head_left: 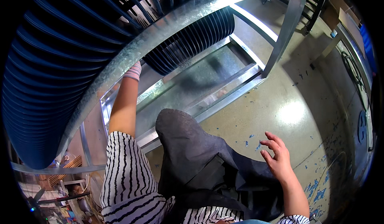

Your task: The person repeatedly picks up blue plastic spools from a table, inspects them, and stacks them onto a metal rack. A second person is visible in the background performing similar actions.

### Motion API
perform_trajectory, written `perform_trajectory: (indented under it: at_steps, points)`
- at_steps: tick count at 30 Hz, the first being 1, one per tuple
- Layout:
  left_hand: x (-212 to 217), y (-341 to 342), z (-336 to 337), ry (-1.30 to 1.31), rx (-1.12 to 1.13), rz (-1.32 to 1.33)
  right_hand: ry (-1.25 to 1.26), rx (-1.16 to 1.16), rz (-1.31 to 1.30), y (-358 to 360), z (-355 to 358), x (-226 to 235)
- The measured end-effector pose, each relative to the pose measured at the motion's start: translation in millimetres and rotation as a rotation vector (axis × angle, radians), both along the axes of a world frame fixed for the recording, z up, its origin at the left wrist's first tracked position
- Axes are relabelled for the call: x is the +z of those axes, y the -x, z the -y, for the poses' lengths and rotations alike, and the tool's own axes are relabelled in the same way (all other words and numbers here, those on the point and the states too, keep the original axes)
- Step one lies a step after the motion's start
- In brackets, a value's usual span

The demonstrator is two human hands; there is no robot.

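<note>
My left arm reaches forward to a curved galvanized metal rim (pixel 160 28). A striped pinkish cuff, perhaps of a glove, covers the wrist of my left hand (pixel 133 70); the fingers are hidden behind the rim. Above the rim is a large rack of curved dark blue slats (pixel 60 88). Beneath it, a smaller row of dark blue ribs (pixel 192 40) sits over a metal frame with a sheet-metal tray (pixel 204 78). My right hand (pixel 276 155) is bare and held over the floor on the right, fingers spread and bent, touching nothing.
My knee in dark grey cloth (pixel 180 132) is bent against the frame's near edge. Blue flakes (pixel 318 194) are scattered over the concrete floor (pixel 256 116). A workbench (pixel 352 52) with a coiled cable stands along the right. Clutter (pixel 74 184) lies at lower left.
</note>
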State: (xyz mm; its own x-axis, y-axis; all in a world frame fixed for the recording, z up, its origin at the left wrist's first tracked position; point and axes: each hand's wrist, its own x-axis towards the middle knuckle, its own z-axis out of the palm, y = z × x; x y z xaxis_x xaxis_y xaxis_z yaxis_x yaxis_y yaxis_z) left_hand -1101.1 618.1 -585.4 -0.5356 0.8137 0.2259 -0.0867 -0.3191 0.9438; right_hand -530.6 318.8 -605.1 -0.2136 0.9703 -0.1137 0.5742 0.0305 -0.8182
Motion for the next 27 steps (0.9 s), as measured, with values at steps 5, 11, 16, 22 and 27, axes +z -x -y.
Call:
perform_trajectory:
  at_steps: [5,11,16,22,27]
  points:
    - [23.2,14.4,29.6,-0.013,0.041,0.0,0.003,-0.005,-0.013,0.1,-3.4,-0.6]
    - [65.4,45.6,92.8,-0.029,0.137,-0.046,0.019,-0.01,-0.049,-0.1,-5.4,-2.5]
    - [88.8,63.8,144.9,-0.01,0.222,-0.094,0.019,0.018,-0.057,1.1,-10.4,-3.4]
    - [97.1,69.2,180.0,0.014,0.271,-0.107,0.051,0.017,-0.109,-0.7,-9.8,-7.8]
    - [91.9,66.5,181.6,0.042,0.264,-0.125,0.07,0.017,-0.119,0.3,-10.4,-4.2]
